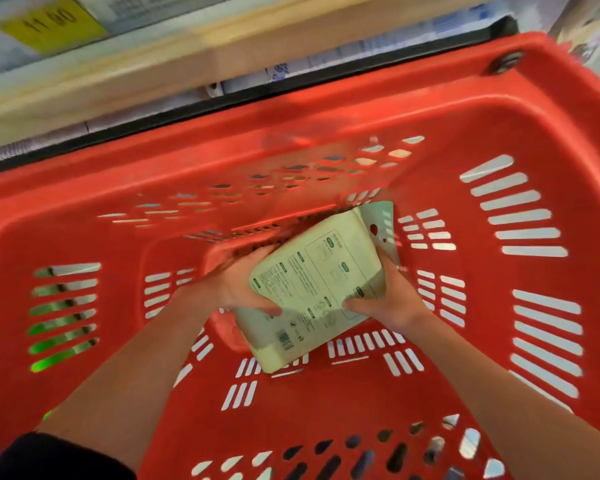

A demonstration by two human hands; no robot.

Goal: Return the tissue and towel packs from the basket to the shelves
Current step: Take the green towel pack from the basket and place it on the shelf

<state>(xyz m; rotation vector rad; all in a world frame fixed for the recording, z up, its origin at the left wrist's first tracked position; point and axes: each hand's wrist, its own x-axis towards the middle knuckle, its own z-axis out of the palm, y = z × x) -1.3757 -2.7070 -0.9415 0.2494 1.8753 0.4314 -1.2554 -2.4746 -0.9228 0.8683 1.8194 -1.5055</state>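
A pale green tissue pack (312, 285) with printed text on its back lies tilted inside the red plastic basket (430, 109), low over the basket floor. My left hand (236, 289) grips the pack's left edge, thumb across the top. My right hand (385, 299) grips its right edge, thumb on the printed face. Both forearms reach down into the basket. I see no other pack in the basket. The frame is blurred by motion.
A beige shelf edge (187, 60) runs across the top, just beyond the basket's black handle (291, 88). A yellow price tag (49, 22) sits at the upper left. White and blue packaged goods (326, 60) show under the shelf edge.
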